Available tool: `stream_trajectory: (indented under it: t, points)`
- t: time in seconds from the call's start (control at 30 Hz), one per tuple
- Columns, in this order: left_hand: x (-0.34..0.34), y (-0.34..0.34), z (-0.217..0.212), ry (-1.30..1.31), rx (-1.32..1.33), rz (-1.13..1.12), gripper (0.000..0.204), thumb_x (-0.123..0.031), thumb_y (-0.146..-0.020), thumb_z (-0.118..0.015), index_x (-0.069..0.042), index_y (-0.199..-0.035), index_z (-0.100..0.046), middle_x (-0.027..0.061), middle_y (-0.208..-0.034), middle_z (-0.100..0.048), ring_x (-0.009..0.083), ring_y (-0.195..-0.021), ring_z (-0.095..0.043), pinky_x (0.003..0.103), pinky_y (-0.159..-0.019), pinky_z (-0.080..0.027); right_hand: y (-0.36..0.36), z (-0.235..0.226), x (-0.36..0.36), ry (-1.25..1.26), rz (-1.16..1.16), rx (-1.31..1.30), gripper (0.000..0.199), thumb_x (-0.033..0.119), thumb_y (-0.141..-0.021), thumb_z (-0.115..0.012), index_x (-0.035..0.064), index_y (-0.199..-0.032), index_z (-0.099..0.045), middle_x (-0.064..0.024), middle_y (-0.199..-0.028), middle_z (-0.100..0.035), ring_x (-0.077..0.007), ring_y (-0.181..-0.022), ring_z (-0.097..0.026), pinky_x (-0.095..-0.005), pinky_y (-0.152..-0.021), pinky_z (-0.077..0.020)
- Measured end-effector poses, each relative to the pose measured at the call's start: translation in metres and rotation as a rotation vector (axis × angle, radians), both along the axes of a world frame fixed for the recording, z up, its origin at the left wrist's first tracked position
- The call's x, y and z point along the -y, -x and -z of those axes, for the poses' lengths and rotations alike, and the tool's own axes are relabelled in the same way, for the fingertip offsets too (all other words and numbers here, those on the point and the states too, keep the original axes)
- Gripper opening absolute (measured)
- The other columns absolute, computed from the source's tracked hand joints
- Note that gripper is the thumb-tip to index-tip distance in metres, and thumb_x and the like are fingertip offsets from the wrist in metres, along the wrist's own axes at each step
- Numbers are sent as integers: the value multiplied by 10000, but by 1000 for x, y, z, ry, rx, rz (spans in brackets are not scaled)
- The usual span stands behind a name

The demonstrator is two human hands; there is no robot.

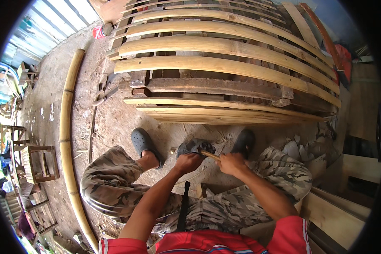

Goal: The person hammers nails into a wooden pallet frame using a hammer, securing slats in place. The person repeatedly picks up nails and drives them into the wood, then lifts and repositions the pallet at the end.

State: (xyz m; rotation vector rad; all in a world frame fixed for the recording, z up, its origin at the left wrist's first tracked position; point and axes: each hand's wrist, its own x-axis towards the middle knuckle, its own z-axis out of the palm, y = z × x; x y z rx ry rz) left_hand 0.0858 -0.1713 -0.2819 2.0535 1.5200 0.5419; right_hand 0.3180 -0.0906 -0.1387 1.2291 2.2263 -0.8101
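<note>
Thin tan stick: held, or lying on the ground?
Held: the right hand closes around the stick's right end. The left hand is beside its left end; whether it grips too, I cannot tell.

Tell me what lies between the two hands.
In the head view, a tan stick-like piece lies between the left hand and the right hand.
</note>
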Motion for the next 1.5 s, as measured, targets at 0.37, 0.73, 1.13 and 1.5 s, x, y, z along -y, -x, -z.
stream_trajectory:
  t: [0.37,0.73,1.13,1.5]
  points:
    - [-37,49,42,263,-279,-120,222,-114,-795,-601,-119,-980,-724,135,-1067,-687,329,-1103,-627,441,-960,-507,4,20,10,-19,279,-77,427,378,-986,-540,-38,-992,-636,-228,-734,-694,-423,-680,-698,-534,-628,-542]
    - [-28,17,79,699,-136,-600,216,-182,-866,-620,-49,-966,-756,241,-1020,-714,445,-966,-690,517,-846,-548,16,9,8,88,165,-24,426,378,-1001,-522,-35,-982,-624,-227,-781,-705,-407,-752,-710,-515,-677,-552]
    - [-45,-10,67,841,-195,-825,205,-123,-913,-595,-33,-1002,-756,206,-1084,-727,372,-1030,-709,457,-857,-574,15,6,9,65,157,-26,444,415,-994,-519,-16,-958,-616,-219,-734,-697,-404,-702,-709,-525,-643,-556]
    - [-44,-13,64,878,-242,-832,193,-142,-912,-615,-62,-1010,-762,167,-1085,-739,327,-1022,-721,435,-858,-572,9,16,16,81,85,-13,472,436,-988,-521,-25,-980,-624,-222,-761,-704,-415,-732,-710,-542,-687,-556]
